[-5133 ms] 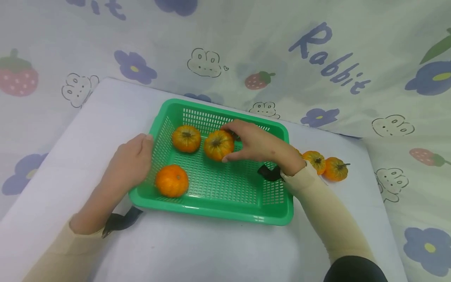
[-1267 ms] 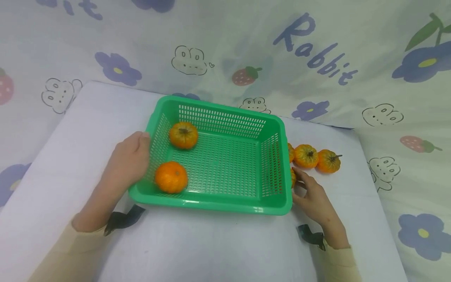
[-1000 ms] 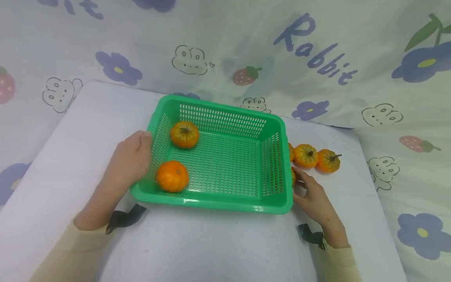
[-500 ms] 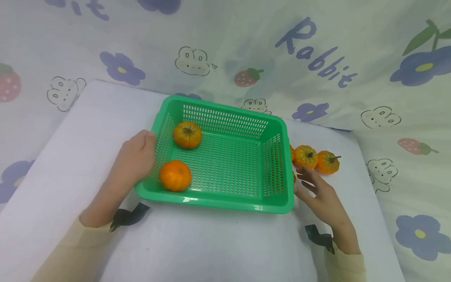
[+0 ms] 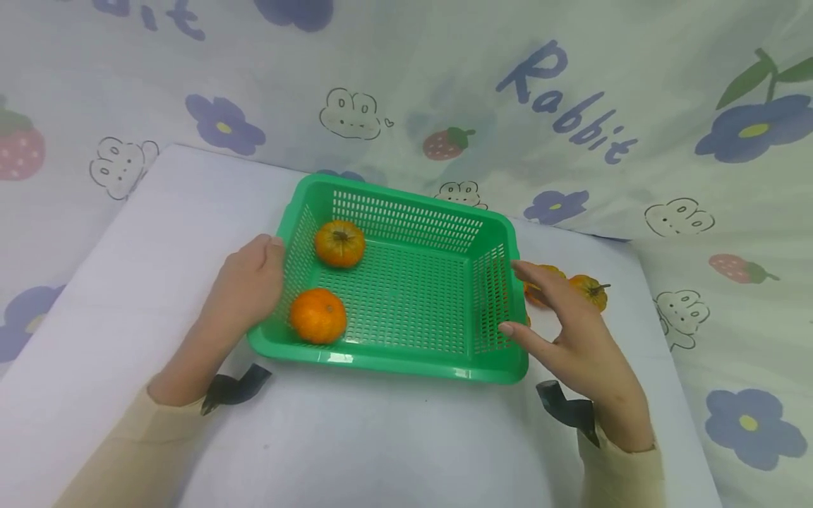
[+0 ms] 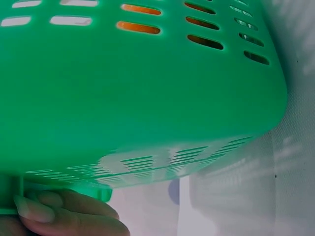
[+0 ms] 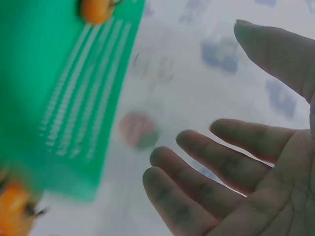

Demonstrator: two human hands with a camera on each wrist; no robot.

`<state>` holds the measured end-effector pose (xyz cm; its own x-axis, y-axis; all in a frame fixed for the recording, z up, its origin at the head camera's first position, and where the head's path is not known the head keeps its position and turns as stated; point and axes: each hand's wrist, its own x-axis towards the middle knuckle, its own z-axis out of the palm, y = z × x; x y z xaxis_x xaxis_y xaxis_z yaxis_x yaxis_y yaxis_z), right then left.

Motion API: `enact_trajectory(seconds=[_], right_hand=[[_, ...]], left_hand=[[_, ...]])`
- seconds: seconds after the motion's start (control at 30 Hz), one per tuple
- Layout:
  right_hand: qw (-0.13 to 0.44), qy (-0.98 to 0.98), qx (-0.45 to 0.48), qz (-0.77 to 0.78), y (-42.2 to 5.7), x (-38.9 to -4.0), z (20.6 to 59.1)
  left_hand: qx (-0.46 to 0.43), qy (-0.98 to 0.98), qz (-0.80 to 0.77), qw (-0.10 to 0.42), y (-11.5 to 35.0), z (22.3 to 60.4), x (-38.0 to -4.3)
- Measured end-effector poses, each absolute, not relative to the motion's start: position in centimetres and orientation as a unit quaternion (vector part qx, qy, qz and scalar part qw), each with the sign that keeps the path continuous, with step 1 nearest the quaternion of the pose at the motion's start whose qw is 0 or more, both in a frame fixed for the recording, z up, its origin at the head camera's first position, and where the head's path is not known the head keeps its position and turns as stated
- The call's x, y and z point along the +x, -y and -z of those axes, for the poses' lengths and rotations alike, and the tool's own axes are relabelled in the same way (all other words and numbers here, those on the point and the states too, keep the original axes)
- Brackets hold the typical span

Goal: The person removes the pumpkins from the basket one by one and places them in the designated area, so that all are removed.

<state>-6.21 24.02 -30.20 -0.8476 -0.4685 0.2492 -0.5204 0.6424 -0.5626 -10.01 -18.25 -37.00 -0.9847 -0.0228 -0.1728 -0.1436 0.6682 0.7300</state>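
My left hand (image 5: 248, 282) grips the left rim of a green plastic basket (image 5: 394, 365); in the left wrist view its fingers (image 6: 78, 216) curl under the rim. Two small orange pumpkins lie inside: a stemmed pumpkin (image 5: 339, 244) towards the back left and a smoother pumpkin (image 5: 318, 316) at the front left. My right hand (image 5: 587, 346) hovers at the basket's right rim, fingers and thumb spread and nothing between them. The right wrist view shows that palm (image 7: 275, 196) bare. Beyond the right wall are more pumpkins (image 5: 591, 291), partly hidden by my hand and the basket.
The basket stands on a table with a white cover (image 5: 356, 444). Behind it hangs a pale curtain (image 5: 406, 63) printed with rabbits, flowers and strawberries. Black straps (image 5: 238, 388) show at both wrists.
Earlier my right hand held a pumpkin in the basket, then set it down outside the right wall. It has since let go and risen to the right rim. My left hand keeps its grip.
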Motion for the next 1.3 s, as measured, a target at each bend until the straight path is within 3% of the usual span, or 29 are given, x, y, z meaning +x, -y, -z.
enact_trajectory(seconds=[0.3,0.53,0.67,0.93,1.3], right_hand=[[0.033,0.885,0.401,-0.235,-17.1,-8.2,26.0],[0.032,0.837,0.51,-0.194,-11.4,-10.0,25.7],[0.01,0.82,0.549,-0.164,-8.2,-10.4,26.2],[-0.102,0.809,0.575,-0.06,-2.5,-11.9,29.2],[-0.083,0.792,0.605,-0.002,-0.3,-12.7,34.7]], left_hand=[[-0.05,-0.91,-0.404,0.081,18.4,37.4,-10.3],[-0.051,-0.91,-0.405,0.08,18.3,37.5,-10.4],[-0.05,-0.912,-0.4,0.077,18.2,37.4,-10.4],[-0.047,-0.91,-0.404,0.077,18.3,37.3,-10.6],[-0.044,-0.911,-0.404,0.071,18.4,37.3,-10.6]])
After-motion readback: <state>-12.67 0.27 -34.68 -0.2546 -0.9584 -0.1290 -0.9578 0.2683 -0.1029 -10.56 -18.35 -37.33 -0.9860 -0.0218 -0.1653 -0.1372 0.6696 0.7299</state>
